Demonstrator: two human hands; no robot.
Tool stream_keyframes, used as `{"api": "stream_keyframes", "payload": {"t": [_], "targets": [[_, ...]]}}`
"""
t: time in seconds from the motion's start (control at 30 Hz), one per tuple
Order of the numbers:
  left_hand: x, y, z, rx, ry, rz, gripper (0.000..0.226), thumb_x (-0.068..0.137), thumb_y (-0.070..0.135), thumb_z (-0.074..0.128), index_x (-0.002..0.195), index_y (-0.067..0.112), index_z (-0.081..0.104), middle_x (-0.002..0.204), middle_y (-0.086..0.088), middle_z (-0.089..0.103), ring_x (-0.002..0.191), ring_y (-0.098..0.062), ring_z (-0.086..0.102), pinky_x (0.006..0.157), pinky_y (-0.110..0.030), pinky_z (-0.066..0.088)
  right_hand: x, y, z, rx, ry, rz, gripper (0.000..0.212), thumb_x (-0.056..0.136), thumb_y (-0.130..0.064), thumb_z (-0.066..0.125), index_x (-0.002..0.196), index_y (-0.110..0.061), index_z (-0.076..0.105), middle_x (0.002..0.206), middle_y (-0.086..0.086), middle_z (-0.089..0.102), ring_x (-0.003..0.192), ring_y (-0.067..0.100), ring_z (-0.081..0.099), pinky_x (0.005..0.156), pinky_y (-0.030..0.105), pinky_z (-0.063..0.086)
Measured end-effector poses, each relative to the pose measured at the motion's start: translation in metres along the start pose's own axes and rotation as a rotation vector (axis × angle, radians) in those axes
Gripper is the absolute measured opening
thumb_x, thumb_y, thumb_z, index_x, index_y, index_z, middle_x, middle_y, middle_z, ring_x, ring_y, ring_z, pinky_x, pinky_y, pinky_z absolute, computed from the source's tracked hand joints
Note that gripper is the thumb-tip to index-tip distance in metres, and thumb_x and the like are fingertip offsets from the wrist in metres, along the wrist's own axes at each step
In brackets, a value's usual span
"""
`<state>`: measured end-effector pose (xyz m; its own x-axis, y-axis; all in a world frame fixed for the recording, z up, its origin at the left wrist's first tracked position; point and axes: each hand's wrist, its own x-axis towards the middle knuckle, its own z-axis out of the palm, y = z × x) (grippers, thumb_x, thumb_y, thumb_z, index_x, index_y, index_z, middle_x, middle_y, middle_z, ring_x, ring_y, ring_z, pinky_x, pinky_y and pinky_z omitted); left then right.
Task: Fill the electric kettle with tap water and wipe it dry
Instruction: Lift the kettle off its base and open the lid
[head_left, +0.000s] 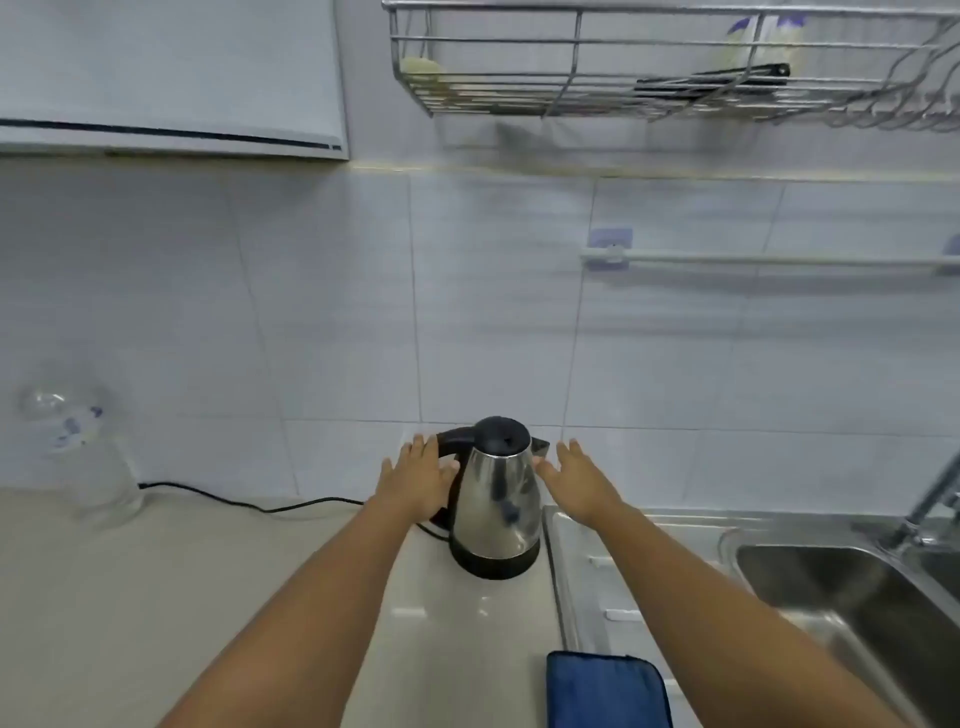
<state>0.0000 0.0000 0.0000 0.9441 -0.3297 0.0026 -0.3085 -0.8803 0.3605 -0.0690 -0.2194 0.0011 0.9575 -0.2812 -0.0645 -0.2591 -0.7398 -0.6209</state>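
Observation:
A steel electric kettle (498, 512) with a black lid, handle and base stands on the beige counter (156, 597) near the tiled wall. Its lid is closed and its handle points left. My left hand (418, 480) hovers flat over the handle, fingers spread, gripping nothing. My right hand (579, 480) is spread open just right of the kettle's spout, apart from it. A folded blue cloth (605, 691) lies at the counter's front edge by the sink. The tap (930, 504) rises at the far right over the steel sink (831, 587).
A black power cord (249, 503) runs along the wall to the kettle's base. A clear plastic bottle (85, 452) stands at the far left. A wire dish rack (649, 67) and a rail (769, 258) hang on the wall above. The drainboard (649, 561) lies right of the kettle.

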Motion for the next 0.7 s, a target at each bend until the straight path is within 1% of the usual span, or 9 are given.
{"api": "stream_keyframes", "payload": {"t": [0.13,0.2,0.3,0.4,0.47,0.53,0.57,0.63,0.7], "targets": [[0.021,-0.016,0.007,-0.165,-0.034,-0.084,0.069,0.1,0.051,0.024,0.155,0.013,0.008,0.164,-0.009,0.006,0.15,-0.025,0.007,0.119,-0.049,0.007,0.015,0.001,0.017,0.214,-0.022,0.099,0.085,0.097,-0.062,0.043,0.16,-0.014,0.012,0.168,0.007,0.007,0.153,0.03,0.016,0.122,0.045,0.018],[0.034,-0.02,0.012,-0.254,-0.033,-0.106,0.075,0.098,0.058,0.024,0.155,0.013,0.005,0.164,-0.007,0.004,0.151,-0.023,0.005,0.12,-0.048,0.006,0.023,0.001,0.026,0.338,-0.016,0.146,0.085,0.094,-0.063,0.051,0.158,-0.018,0.019,0.165,0.007,0.024,0.149,0.031,0.028,0.119,0.045,0.026],[0.055,-0.026,0.018,-0.444,-0.01,-0.116,0.083,0.093,0.066,0.028,0.155,0.015,0.007,0.164,-0.005,0.009,0.15,-0.022,0.009,0.12,-0.047,0.01,0.034,0.003,0.035,0.468,-0.025,0.145,0.071,0.089,-0.063,0.058,0.147,-0.028,0.036,0.148,0.004,0.05,0.136,0.028,0.048,0.111,0.042,0.037],[0.066,-0.029,0.028,-0.631,-0.026,-0.128,0.08,0.093,0.065,0.031,0.155,0.017,0.016,0.161,-0.003,0.02,0.147,-0.024,0.021,0.119,-0.041,0.018,0.041,0.006,0.042,0.545,-0.049,0.122,0.065,0.089,-0.062,0.058,0.143,-0.03,0.04,0.14,-0.002,0.053,0.13,0.023,0.051,0.11,0.04,0.038],[0.07,-0.029,0.034,-0.725,-0.014,-0.131,0.071,0.094,0.061,0.033,0.149,0.017,0.03,0.151,-0.004,0.04,0.139,-0.025,0.036,0.11,-0.036,0.03,0.044,0.009,0.046,0.593,-0.059,0.11,0.063,0.09,-0.06,0.058,0.142,-0.029,0.041,0.135,-0.006,0.053,0.127,0.018,0.05,0.109,0.037,0.038],[0.073,-0.028,0.04,-0.78,0.031,-0.145,0.058,0.095,0.057,0.036,0.134,0.015,0.045,0.127,-0.002,0.055,0.119,-0.023,0.052,0.092,-0.029,0.039,0.047,0.012,0.052,0.643,-0.068,0.108,0.068,0.085,-0.065,0.058,0.14,-0.03,0.04,0.136,-0.003,0.053,0.128,0.019,0.05,0.111,0.039,0.039],[0.074,-0.027,0.043,-0.791,0.058,-0.152,0.052,0.095,0.056,0.037,0.125,0.015,0.048,0.116,-0.002,0.058,0.106,-0.02,0.056,0.081,-0.026,0.041,0.048,0.014,0.056,0.667,-0.067,0.116,0.069,0.083,-0.067,0.058,0.138,-0.03,0.04,0.137,-0.001,0.053,0.128,0.02,0.051,0.112,0.041,0.04],[0.076,-0.026,0.047,-0.807,0.102,-0.158,0.044,0.095,0.054,0.04,0.111,0.015,0.049,0.1,-0.002,0.058,0.084,-0.012,0.054,0.066,-0.023,0.039,0.048,0.014,0.063,0.732,-0.04,0.134,0.057,0.087,-0.061,0.06,0.131,-0.028,0.042,0.132,0.006,0.055,0.124,0.02,0.054,0.111,0.039,0.042],[0.076,-0.025,0.049,-0.821,0.133,-0.15,0.042,0.095,0.054,0.041,0.107,0.014,0.049,0.093,-0.001,0.057,0.077,-0.008,0.052,0.062,-0.021,0.037,0.049,0.014,0.069,0.783,0.014,0.141,0.047,0.092,-0.052,0.061,0.127,-0.024,0.047,0.126,0.011,0.058,0.12,0.019,0.058,0.109,0.039,0.046]]}}
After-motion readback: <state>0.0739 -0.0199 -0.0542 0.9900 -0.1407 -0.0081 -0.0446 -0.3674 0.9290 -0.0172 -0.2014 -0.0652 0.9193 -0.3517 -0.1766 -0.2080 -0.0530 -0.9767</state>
